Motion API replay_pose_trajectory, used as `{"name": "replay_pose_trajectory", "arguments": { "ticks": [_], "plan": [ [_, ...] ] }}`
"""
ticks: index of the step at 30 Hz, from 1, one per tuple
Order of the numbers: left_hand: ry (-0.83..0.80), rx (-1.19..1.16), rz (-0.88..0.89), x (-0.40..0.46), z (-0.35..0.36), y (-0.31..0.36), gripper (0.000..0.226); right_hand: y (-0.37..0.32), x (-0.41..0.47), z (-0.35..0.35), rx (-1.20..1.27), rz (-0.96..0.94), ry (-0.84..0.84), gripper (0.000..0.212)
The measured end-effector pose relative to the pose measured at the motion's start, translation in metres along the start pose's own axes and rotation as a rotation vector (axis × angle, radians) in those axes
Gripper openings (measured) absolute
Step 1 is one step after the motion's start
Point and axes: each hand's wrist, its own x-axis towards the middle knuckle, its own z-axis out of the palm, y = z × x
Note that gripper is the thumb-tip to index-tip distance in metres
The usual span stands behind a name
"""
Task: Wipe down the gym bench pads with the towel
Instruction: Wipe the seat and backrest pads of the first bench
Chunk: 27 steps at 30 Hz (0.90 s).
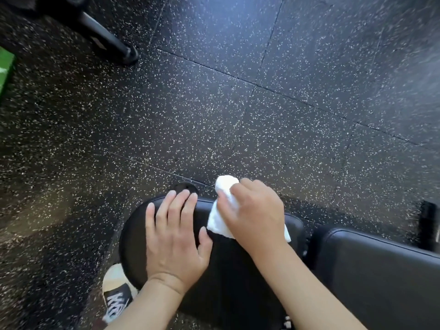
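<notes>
A black padded bench seat pad (228,265) fills the lower middle of the head view, with a second black pad (381,265) beside it on the right across a narrow gap. My left hand (176,236) rests flat on the seat pad's left end, fingers straight and spread. My right hand (254,215) grips a bunched white towel (221,210) and presses it against the far edge of the seat pad. Part of the towel sticks out above and below the hand.
Black speckled rubber floor tiles (238,103) lie all around. A dark metal machine leg (107,36) stands at the upper left, next to a green strip (6,70) at the left edge. A black-and-white sneaker (116,294) is under the pad's left end.
</notes>
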Motion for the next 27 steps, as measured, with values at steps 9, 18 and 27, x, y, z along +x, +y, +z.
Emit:
{"name": "replay_pose_trajectory", "arguments": {
  "ticks": [9, 18, 27],
  "plan": [
    [-0.121, -0.104, 0.014, -0.01, -0.013, -0.01, 0.066, 0.011, 0.002, -0.018, -0.025, 0.066, -0.175, 0.052],
    [-0.097, -0.149, 0.124, -0.093, -0.01, -0.06, 0.065, -0.057, -0.003, 0.001, -0.005, -0.032, -0.179, 0.042],
    [-0.074, -0.183, 0.281, -0.099, -0.014, -0.117, 0.052, -0.123, 0.055, 0.045, 0.065, -0.442, -0.48, 0.045]
  ]
}}
